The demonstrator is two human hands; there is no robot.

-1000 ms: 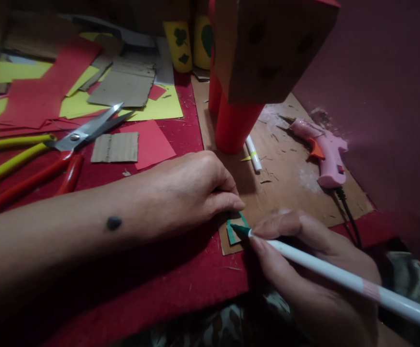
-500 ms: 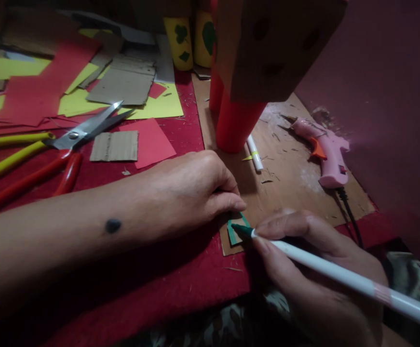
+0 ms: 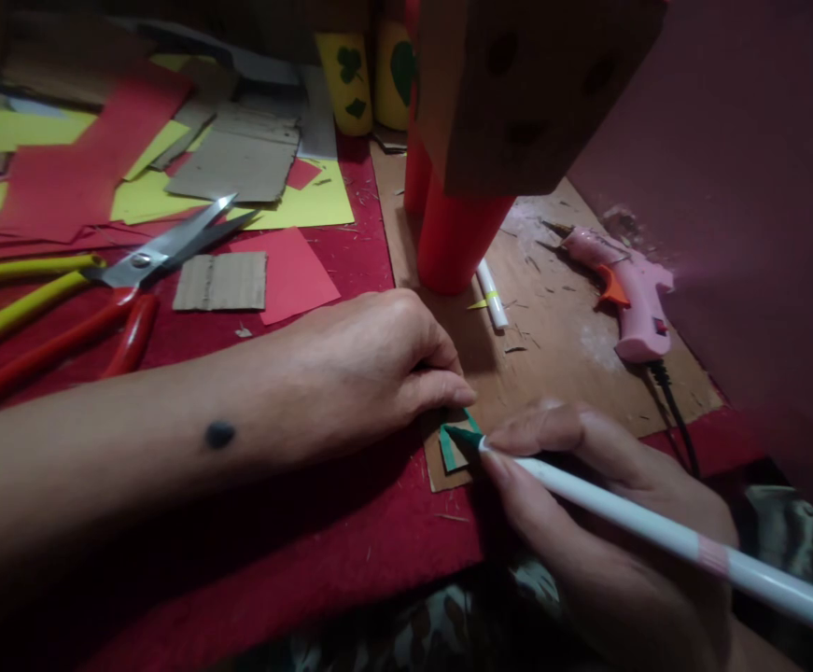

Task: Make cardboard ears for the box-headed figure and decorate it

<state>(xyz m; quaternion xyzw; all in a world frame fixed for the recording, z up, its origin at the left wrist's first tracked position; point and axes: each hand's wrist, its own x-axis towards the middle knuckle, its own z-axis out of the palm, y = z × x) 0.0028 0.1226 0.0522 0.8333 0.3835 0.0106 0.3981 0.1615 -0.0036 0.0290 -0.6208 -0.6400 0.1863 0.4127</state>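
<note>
Two hands sat around lower center of frame. Likely risk: the small cardboard piece (image 3: 460, 454) could skid and smear its green edges if the left hand (image 3: 399, 359) braced it too lightly against tip pressure. Right hand (image 3: 620, 565) pinched a white marker (image 3: 609, 506), green tip over the piece. Piece lay left of that pinch, just below the left thumb; left grip on it: couldn't tell.

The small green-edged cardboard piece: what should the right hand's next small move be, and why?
Probably the right hand should ease the marker inward over the small cardboard piece: the marker's green tip is at the piece's green left side, the middle shows bare brown, and the left hand is at the far edge, seemingly steadying it.
</note>
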